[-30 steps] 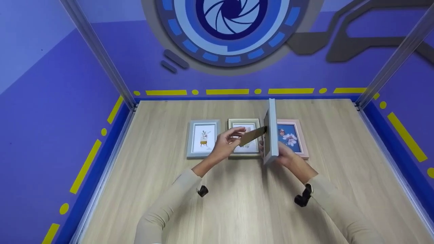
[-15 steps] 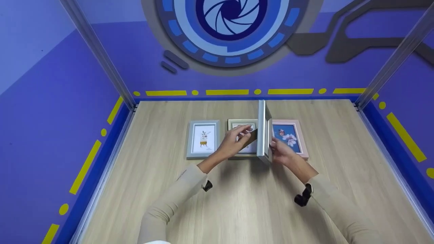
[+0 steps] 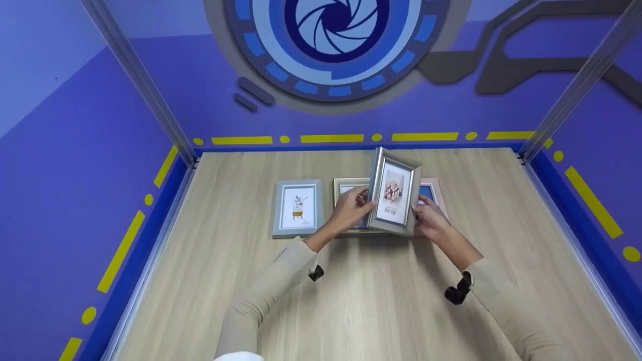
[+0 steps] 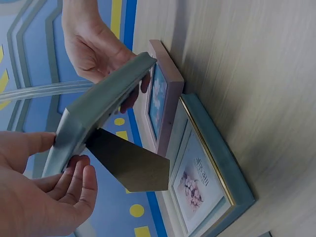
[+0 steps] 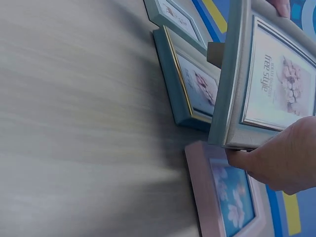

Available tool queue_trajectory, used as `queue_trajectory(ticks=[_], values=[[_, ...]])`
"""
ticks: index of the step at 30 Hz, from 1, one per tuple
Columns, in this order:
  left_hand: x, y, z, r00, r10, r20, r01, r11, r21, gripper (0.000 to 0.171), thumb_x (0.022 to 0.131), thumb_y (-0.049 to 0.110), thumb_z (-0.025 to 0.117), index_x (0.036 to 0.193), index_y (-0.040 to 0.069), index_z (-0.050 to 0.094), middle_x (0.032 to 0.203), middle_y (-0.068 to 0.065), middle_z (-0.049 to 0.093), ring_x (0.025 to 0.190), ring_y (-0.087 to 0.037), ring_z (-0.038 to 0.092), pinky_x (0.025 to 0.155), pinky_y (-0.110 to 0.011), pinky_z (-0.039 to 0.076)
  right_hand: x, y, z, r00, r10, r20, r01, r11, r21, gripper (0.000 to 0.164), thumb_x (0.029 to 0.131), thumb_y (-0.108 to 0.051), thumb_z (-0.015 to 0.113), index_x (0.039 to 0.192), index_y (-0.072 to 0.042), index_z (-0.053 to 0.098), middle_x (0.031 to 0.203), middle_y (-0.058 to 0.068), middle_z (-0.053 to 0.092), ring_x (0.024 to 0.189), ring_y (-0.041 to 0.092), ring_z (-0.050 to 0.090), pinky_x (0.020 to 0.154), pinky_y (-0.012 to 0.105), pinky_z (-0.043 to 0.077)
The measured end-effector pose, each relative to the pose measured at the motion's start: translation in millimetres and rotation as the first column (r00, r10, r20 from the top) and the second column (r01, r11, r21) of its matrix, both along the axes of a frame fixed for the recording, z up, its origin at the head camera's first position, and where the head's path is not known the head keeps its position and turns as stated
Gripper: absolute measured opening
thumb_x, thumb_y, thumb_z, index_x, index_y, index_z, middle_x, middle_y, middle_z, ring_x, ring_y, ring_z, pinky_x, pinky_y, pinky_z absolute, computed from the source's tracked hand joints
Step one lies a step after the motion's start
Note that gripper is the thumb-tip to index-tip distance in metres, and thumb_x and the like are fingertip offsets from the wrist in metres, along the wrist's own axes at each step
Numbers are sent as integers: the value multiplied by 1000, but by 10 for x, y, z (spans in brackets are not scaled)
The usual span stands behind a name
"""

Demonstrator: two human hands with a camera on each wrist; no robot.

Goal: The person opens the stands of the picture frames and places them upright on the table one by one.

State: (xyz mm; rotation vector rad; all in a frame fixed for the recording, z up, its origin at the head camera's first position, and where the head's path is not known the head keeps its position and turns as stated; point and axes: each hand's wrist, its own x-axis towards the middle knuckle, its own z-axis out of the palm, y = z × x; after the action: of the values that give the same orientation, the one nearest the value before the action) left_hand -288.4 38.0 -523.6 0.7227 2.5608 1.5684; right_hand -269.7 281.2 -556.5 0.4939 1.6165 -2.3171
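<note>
Both hands hold a silver picture frame (image 3: 394,193) tilted above the table, its flower print facing up toward the head camera. My left hand (image 3: 350,210) pinches its left edge, thumb in front and fingers behind. On the opposite edge, my right hand (image 3: 432,219) grips with thumb and fingers. From the back of the frame a brown stand leg (image 4: 131,163) sticks out in the left wrist view. Beneath lies a gold-edged picture frame (image 5: 190,79), partly covered in the head view. A pink picture frame (image 5: 222,190) with a blue flower print lies close to the right hand.
A pale blue-grey picture frame (image 3: 298,208) with a plant print lies flat to the left. The wooden table (image 3: 346,311) is bounded by a purple back wall (image 3: 180,90) and side walls with metal corner posts.
The held frame has turned from edge-on, its back and leg showing, to face the head camera. The left hand has moved from beside the leg to the frame's left edge.
</note>
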Motion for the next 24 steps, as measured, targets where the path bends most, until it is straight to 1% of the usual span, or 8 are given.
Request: queue_trajectory(ticks=[4, 6, 8, 11, 15, 19, 22, 24], values=[[-51, 113, -52, 1000, 11, -19, -11, 1000, -14, 36, 96, 11, 66, 130, -2, 64, 112, -18, 71, 94, -22, 68, 83, -27, 54, 12, 168, 49, 1000, -14, -20, 16, 995, 95, 66, 105, -5, 45, 163, -7, 13, 114, -4, 57, 97, 10, 54, 89, 33, 46], [-83, 176, -72, 1000, 8, -20, -8, 1000, -15, 36, 97, 10, 64, 131, -3, 63, 116, -19, 70, 96, -25, 69, 85, -30, 57, 20, 264, 72, 999, -7, -40, 14, 986, 167, 67, 105, -7, 48, 163, -8, 13, 120, -4, 54, 97, 7, 56, 89, 34, 49], [-118, 252, -85, 1000, 8, -27, -9, 1000, -17, 38, 97, 8, 64, 133, -5, 61, 118, -21, 69, 98, -28, 70, 88, -34, 58, 33, 363, 95, 998, -3, -70, 19, 973, 228, 68, 105, -9, 51, 163, -7, 16, 119, -6, 56, 96, 4, 57, 88, 36, 50], [-167, 385, -98, 999, 25, -33, -26, 999, -40, 43, 97, 7, 63, 138, -5, 58, 122, -20, 68, 102, -28, 70, 91, -34, 57, 44, 491, 120, 992, -4, -125, 48, 938, 345, 67, 104, -9, 56, 161, -3, 22, 118, -7, 62, 93, -1, 61, 88, 34, 54], [-210, 578, -100, 998, 45, -48, -48, 996, -77, 46, 97, 7, 63, 141, -2, 57, 125, -18, 68, 106, -26, 70, 94, -30, 55, 58, 627, 152, 987, -40, -156, 107, 887, 450, 68, 102, -9, 60, 160, 0, 26, 120, -1, 64, 86, -5, 64, 79, 25, 60], [-240, 780, -111, 996, 33, -86, -42, 993, -106, 43, 97, 7, 64, 139, -1, 59, 127, -17, 69, 111, -27, 69, 98, -32, 54, 92, 766, 173, 980, -103, -171, 177, 846, 504, 68, 101, -10, 61, 160, 0, 27, 112, -4, 62, 82, -8, 63, 72, 20, 60], [-261, 940, -141, 996, 20, -92, -33, 990, -139, 42, 97, 9, 63, 139, 0, 59, 132, -16, 67, 118, -28, 67, 102, -34, 53, 127, 859, 181, 968, -161, -194, 243, 802, 546, 63, 101, -10, 61, 158, -2, 33, 106, -7, 63, 82, -7, 63, 70, 19, 59], [-273, 1049, -169, 996, 18, -93, -32, 987, -156, 43, 97, 8, 63, 139, -1, 58, 134, -16, 66, 123, -29, 65, 106, -35, 51, 147, 912, 179, 957, -201, -208, 286, 772, 568, 60, 101, -8, 61, 156, -4, 37, 108, -5, 63, 83, -6, 62, 70, 19, 59]])
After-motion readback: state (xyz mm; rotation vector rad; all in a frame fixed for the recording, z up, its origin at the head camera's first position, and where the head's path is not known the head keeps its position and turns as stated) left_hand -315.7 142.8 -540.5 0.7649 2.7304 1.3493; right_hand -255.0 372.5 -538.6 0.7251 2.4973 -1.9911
